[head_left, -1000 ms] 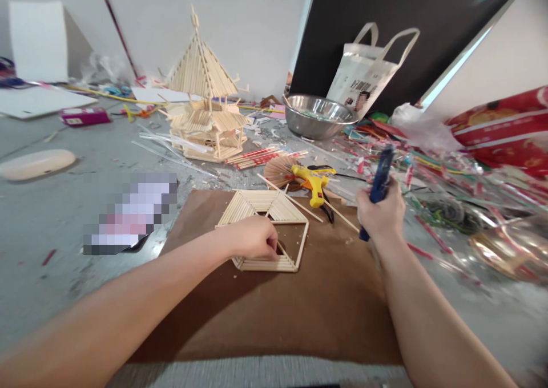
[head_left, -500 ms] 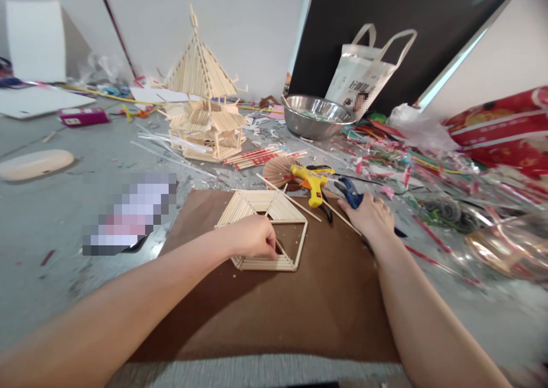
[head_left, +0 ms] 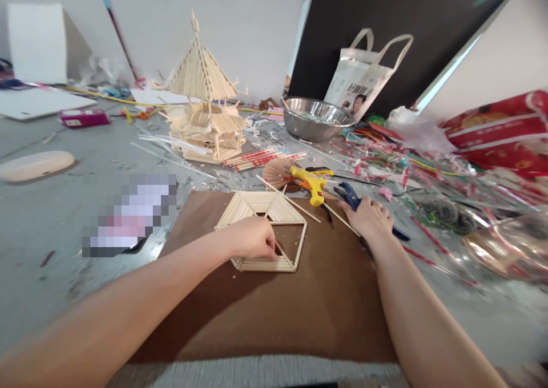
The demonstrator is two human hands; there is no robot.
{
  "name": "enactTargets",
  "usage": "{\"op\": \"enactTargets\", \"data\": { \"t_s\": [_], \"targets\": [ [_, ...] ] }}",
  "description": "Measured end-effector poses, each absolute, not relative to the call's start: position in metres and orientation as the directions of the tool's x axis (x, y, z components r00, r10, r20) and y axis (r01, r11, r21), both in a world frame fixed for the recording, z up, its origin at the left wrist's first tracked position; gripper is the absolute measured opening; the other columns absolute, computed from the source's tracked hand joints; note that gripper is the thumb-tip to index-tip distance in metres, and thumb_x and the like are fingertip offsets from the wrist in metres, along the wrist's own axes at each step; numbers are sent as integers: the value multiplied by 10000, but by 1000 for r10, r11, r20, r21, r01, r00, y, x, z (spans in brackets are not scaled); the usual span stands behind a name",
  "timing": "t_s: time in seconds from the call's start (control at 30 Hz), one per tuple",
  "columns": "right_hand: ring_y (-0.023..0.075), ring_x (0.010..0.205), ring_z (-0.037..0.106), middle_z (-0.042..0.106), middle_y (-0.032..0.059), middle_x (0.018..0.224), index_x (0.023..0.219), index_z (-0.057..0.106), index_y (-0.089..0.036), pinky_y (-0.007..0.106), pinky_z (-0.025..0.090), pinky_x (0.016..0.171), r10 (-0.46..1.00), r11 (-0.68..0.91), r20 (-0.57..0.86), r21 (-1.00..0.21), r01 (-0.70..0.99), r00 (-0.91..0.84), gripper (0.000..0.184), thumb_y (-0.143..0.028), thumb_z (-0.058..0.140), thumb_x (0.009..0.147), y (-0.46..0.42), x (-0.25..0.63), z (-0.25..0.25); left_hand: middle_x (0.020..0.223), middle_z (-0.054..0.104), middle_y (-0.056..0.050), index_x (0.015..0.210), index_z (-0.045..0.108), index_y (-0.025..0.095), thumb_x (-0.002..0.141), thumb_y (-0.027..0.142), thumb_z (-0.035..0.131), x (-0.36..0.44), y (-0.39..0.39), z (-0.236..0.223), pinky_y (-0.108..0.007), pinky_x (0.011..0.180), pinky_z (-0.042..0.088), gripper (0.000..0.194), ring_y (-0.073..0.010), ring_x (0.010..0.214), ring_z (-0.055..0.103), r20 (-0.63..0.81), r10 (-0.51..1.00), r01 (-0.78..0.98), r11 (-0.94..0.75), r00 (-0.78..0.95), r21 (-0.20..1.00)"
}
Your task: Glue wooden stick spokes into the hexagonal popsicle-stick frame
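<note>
A hexagonal frame of pale wooden sticks (head_left: 285, 206) lies on a brown board (head_left: 274, 314), some sections filled with rows of sticks and the right one open. My left hand (head_left: 253, 237) reaches over the frame, fingers pinched together at the inner edge of the bottom rows. Whatever is between those fingertips is hidden. Beyond the board's right side, my right hand (head_left: 369, 217) is closed over blue-handled pliers (head_left: 349, 195), whose handle end sticks out past the palm. A yellow glue gun (head_left: 314, 187) rests just left of the pliers, with loose sticks (head_left: 299, 205) near it.
Behind stands a stick-built pavilion model (head_left: 205, 85). Red-patterned sticks (head_left: 261, 158) lie beside it. A metal bowl (head_left: 317, 120) and a white bag (head_left: 359, 80) are farther back. Plastic scraps (head_left: 411, 165) litter the right. A phone (head_left: 132, 214) lies left of the board.
My right hand and the pliers have shifted slightly, with more of the handle end showing now. My left hand stays at the same spot on the frame.
</note>
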State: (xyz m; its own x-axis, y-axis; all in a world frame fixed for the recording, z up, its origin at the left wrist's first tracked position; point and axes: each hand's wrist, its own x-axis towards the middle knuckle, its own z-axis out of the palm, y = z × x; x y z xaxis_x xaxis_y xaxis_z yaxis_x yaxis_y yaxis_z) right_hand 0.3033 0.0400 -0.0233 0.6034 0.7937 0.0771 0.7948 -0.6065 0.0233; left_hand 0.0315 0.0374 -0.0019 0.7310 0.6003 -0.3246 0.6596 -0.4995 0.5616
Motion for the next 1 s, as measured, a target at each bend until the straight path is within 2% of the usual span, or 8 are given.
{"op": "enactTargets", "data": {
  "t_s": [0.2, 0.6, 0.73, 0.83, 0.9, 0.97, 1.0],
  "targets": [
    [375, 1050, 371, 401, 231, 1163, 1164, 365, -76, 486, 299, 780, 772, -632, 73, -22, 775, 631, 716, -613, 274, 698, 40, 306, -23, 572, 609, -3, 637, 654, 179, 606, 357, 528, 32, 35, 2, -194, 449, 285, 221, -86, 490, 468, -315, 606, 663, -518, 730, 541],
    [371, 1054, 368, 425, 224, 1148, 1129, 415, -79, 498, 281, 792, 780, -624, 54, 12, 781, 623, 686, -600, 259, 710, 41, 310, -26, 573, 612, 10, 646, 662, 190, 609, 356, 551, 32, 36, 1, -185, 466, 288, 203, -78, 496, 469, -310, 605, 658, -517, 734, 548],
    [364, 1059, 363, 426, 212, 1154, 1125, 418, -101, 536, 251, 798, 783, -620, 65, 3, 785, 618, 641, -579, 288, 717, 41, 310, -25, 579, 615, 9, 644, 661, 183, 611, 339, 557, 33, 35, 4, -185, 475, 293, 190, -80, 503, 472, -312, 604, 658, -516, 734, 549],
    [340, 1064, 363, 440, 178, 1160, 1133, 417, -127, 523, 244, 817, 826, -525, 230, -17, 851, 514, 584, -538, 325, 730, 39, 305, -20, 575, 613, 8, 644, 661, 184, 616, 331, 550, 33, 36, 3, -184, 477, 295, 186, -82, 508, 473, -312, 603, 657, -513, 734, 553],
    [281, 1046, 395, 491, 138, 1112, 1104, 447, -143, 444, 277, 838, 846, -383, 382, -48, 923, 371, 492, -475, 328, 761, 36, 296, -14, 574, 611, 9, 656, 663, 192, 617, 339, 544, 32, 37, 1, -184, 480, 299, 193, -83, 508, 472, -310, 598, 651, -517, 740, 556],
    [215, 968, 462, 564, 95, 983, 997, 519, -162, 352, 320, 822, 864, -233, 433, -111, 966, 258, 392, -419, 307, 791, 33, 283, -9, 582, 613, 9, 671, 666, 199, 615, 351, 540, 32, 38, -2, -185, 481, 300, 206, -84, 510, 473, -306, 589, 642, -523, 748, 561],
    [207, 912, 494, 588, 75, 915, 928, 550, -184, 333, 347, 784, 878, -203, 409, -153, 967, 249, 384, -434, 290, 795, 32, 275, -8, 588, 615, 9, 676, 666, 200, 613, 356, 539, 32, 39, -3, -185, 480, 301, 211, -85, 512, 474, -305, 587, 639, -525, 750, 563]
  ]
}}
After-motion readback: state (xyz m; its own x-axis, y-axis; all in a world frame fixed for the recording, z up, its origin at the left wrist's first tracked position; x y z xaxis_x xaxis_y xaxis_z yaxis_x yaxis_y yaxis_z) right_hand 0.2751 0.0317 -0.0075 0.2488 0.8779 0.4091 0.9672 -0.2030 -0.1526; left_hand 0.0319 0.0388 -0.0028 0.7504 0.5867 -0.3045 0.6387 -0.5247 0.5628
